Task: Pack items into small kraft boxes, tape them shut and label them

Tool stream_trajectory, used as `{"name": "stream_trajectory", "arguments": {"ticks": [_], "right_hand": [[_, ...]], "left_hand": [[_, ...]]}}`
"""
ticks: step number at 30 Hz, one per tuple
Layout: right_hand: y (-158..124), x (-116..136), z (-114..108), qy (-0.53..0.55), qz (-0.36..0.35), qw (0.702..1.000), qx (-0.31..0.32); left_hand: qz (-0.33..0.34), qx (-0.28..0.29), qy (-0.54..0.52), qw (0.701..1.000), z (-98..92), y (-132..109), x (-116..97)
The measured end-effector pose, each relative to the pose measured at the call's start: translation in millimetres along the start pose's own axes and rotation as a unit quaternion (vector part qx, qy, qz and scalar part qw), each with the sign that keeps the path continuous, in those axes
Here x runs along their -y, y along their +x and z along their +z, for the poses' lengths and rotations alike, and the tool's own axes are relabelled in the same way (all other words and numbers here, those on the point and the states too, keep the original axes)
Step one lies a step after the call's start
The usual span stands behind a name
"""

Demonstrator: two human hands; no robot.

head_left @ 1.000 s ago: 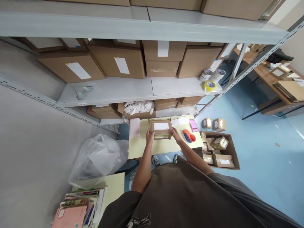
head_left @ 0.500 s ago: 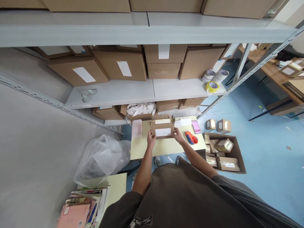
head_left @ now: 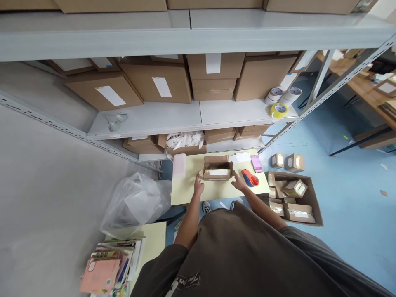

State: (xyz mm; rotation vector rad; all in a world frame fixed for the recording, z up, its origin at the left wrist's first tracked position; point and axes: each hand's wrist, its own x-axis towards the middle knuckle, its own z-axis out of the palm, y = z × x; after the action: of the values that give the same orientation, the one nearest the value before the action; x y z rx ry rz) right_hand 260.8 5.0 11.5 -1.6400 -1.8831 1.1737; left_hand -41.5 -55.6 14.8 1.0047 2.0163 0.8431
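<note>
A small open cardboard box (head_left: 216, 168) with a white label on its front lies on the pale yellow table (head_left: 188, 192), its flaps spread. My left hand (head_left: 198, 185) rests at the box's lower left corner, fingers stretched out and touching the left flap. At the lower right corner, my right hand (head_left: 238, 181) reaches toward the box with fingers extended, just off it. Neither hand grips anything. A red and blue tape dispenser (head_left: 250, 178) lies right of my right hand.
Pink paper (head_left: 178, 165), a pink pad (head_left: 256, 163) and white sheets lie on the table. An open carton of small taped parcels (head_left: 293, 198) stands on the blue floor at right. Grey shelving (head_left: 198, 115) holds brown boxes and tape rolls (head_left: 280, 109). A clear plastic bag (head_left: 136, 202) sits left.
The box was held up between both hands and turned; now it lies on the table with its flaps open, and both hands have slipped back to its lower corners.
</note>
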Motion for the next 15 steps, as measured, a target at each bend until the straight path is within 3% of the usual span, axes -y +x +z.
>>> {"name": "stream_trajectory", "arguments": {"ticks": [2,4,5,8,10,12,15], "right_hand": [[-1.1,7.6,-9.2,-0.004,-0.031,0.997,-0.071],[2.5,22.9,-13.8,-0.014,-0.072,0.99,-0.122],[6.5,32.3,-14.1,-0.018,-0.095,0.987,-0.13],[26.6,58.7,-8.9,-0.027,-0.162,0.982,-0.091],[42.6,68.5,-4.3,-0.037,-0.185,0.981,-0.052],[55.9,69.5,-1.4,-0.046,-0.18,0.982,-0.023],[66.2,59.8,-0.2,-0.046,-0.152,0.987,-0.009]], "left_hand": [[-0.003,-0.074,0.018,0.997,-14.3,-1.8,-8.2],[0.062,-0.108,0.05,0.991,-21.2,-1.7,-25.4],[0.111,-0.089,0.075,0.987,-21.1,-0.7,-37.0],[0.224,0.061,0.197,0.953,-10.9,5.8,-75.8],[0.214,0.114,0.295,0.924,-1.7,11.2,-96.6],[0.175,0.131,0.35,0.911,4.1,16.0,-107.3],[0.157,0.133,0.323,0.924,3.6,20.7,-103.1]]}}
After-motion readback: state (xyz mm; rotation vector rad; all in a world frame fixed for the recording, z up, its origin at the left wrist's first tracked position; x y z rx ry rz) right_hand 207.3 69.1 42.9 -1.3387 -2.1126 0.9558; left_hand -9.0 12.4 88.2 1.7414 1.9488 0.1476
